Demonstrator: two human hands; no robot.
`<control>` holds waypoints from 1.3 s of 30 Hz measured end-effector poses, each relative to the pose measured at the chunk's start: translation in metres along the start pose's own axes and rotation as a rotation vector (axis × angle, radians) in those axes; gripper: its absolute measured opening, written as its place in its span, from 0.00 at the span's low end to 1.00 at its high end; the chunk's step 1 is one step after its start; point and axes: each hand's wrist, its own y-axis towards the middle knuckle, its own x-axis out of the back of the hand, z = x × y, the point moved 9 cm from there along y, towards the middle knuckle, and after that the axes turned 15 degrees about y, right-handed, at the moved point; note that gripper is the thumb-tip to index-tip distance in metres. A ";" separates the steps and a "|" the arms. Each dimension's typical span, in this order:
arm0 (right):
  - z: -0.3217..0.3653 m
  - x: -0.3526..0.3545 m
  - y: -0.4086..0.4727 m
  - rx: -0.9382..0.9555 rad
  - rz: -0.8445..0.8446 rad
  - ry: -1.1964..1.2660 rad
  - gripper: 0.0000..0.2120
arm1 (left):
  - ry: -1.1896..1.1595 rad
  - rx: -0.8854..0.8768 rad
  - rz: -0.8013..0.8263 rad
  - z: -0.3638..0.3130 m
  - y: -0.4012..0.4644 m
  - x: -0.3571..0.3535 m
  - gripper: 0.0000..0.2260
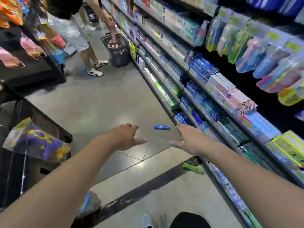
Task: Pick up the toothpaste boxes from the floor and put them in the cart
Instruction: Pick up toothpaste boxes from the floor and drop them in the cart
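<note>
No legible text; shelf boxes [204,66] print blurred.

Two toothpaste boxes on the floor, one blue [162,127], one green [193,168]; one basket [116,50]; two hands.

The print on the blue toothpaste box [162,127] is too small to read; the green toothpaste box [193,168] and shelf packages [205,74] are blurred.
</note>
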 end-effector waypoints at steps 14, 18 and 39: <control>-0.109 0.090 0.140 -0.239 -0.064 0.056 0.43 | 0.186 -0.196 0.023 -0.018 0.222 0.113 0.40; -0.142 0.110 0.152 -0.326 -0.124 0.119 0.47 | 0.258 -0.300 0.072 -0.042 0.279 0.131 0.42; -0.261 -0.006 0.183 -0.899 -0.223 0.541 0.41 | 0.503 -0.746 0.220 -0.119 0.495 0.050 0.46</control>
